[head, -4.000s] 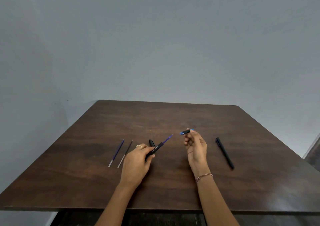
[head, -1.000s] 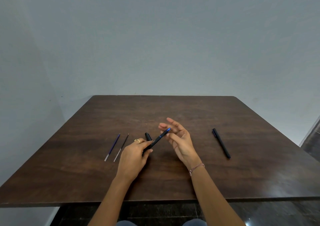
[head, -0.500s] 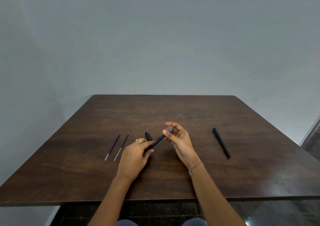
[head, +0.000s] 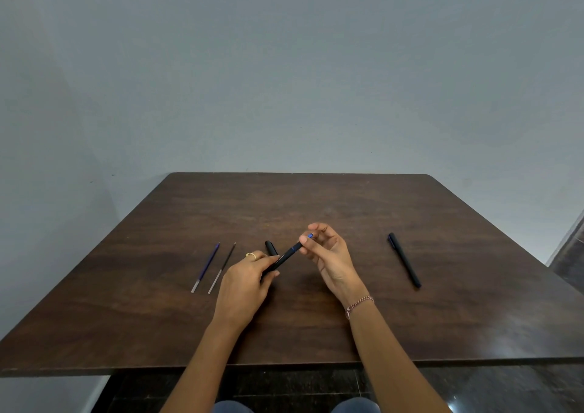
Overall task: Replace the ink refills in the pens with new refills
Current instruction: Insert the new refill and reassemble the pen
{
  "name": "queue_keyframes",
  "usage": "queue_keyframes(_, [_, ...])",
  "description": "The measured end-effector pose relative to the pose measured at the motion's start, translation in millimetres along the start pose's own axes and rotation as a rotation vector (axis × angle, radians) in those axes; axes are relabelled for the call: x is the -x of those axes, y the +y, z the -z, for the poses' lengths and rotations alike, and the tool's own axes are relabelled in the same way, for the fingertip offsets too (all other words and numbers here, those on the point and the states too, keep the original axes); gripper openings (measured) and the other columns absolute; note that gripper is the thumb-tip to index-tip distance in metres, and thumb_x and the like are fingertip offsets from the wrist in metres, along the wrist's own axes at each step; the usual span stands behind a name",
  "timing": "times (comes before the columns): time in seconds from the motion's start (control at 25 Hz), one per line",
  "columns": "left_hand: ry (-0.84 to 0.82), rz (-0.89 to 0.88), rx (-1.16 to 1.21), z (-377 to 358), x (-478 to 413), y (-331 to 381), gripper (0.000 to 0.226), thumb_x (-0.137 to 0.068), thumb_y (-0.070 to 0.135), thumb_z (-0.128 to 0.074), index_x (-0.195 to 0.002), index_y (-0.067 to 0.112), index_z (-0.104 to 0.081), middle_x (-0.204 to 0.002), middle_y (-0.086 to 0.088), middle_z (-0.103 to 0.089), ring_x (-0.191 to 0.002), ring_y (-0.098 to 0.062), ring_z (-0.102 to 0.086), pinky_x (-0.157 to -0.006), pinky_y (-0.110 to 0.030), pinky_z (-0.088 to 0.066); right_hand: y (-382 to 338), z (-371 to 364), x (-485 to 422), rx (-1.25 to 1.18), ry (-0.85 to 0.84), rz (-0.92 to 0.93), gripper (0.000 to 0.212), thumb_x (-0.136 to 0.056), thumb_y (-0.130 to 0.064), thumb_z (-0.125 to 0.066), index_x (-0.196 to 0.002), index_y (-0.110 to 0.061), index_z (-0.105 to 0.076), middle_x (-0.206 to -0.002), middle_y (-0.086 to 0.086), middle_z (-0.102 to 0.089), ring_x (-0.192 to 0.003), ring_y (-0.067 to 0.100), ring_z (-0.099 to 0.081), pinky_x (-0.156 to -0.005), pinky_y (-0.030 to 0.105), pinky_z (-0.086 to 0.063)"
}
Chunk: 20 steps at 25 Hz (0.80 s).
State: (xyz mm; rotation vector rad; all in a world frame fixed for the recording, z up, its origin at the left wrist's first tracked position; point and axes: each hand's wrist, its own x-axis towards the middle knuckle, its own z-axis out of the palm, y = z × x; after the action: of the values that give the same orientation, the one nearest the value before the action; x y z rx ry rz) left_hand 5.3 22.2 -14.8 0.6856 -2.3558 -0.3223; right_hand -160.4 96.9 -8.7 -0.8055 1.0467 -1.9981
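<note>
My left hand (head: 245, 281) grips the lower end of a black pen barrel (head: 286, 257), which slants up to the right above the table. My right hand (head: 331, 256) pinches the pen's blue tip section (head: 309, 236) between thumb and fingers. A black pen cap (head: 270, 247) lies on the table just behind my left hand. Two loose refills lie to the left: a blue refill (head: 207, 265) and a dark refill (head: 222, 267). A second black pen (head: 404, 259), capped, lies to the right.
The brown wooden table (head: 316, 200) stands against a plain grey wall. Its near edge runs just below my forearms. A dark floor shows at the far right.
My right hand went from spread fingers beside the pen to a pinch on its blue tip end. The left hand kept its hold on the barrel. Four seconds ago the tip piece was off the barrel.
</note>
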Motion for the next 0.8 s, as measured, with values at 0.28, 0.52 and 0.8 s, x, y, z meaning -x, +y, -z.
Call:
queue_keyframes(0.28, [0.004, 0.015, 0.010, -0.9, -0.6, -1.0, 0.033, -0.084, 0.022, -0.068, -0.116, 0.018, -0.065, -0.102, 0.006, -0.065, -0.087, -0.007, -0.062, -0.079, -0.021, -0.050, 0.7, 1.3, -2.3, -0.081, 0.009, -0.018, 0.028, -0.081, -0.014, -0.066, -0.109, -0.012, -0.066, -0.095, 0.006, -0.074, -0.092, 0.017, -0.070, -0.074, 0.026, -0.057])
queue_keyframes(0.52, [0.001, 0.019, -0.001, -1.7, -0.8, -1.7, 0.033, -0.084, 0.022, -0.068, -0.117, 0.019, -0.065, -0.101, 0.007, -0.065, -0.086, -0.006, -0.061, -0.076, -0.016, -0.045, 1.5, 3.4, -0.8, -0.077, -0.061, -0.019, 0.030, -0.093, 0.007, -0.048, -0.108, -0.008, -0.068, -0.103, 0.014, -0.074, -0.100, 0.024, -0.070, -0.075, 0.024, -0.056])
queue_keyframes(0.8, [0.009, 0.022, 0.031, -0.6, -0.5, -1.2, 0.031, -0.084, 0.021, -0.068, -0.115, 0.019, -0.067, -0.098, 0.007, -0.064, -0.084, -0.008, -0.061, -0.075, -0.020, -0.049, 3.8, 1.2, -2.9, -0.041, 0.023, -0.017, 0.018, -0.070, -0.005, -0.073, -0.087, -0.011, -0.073, -0.083, 0.007, -0.075, -0.083, 0.016, -0.073, -0.066, 0.020, -0.057])
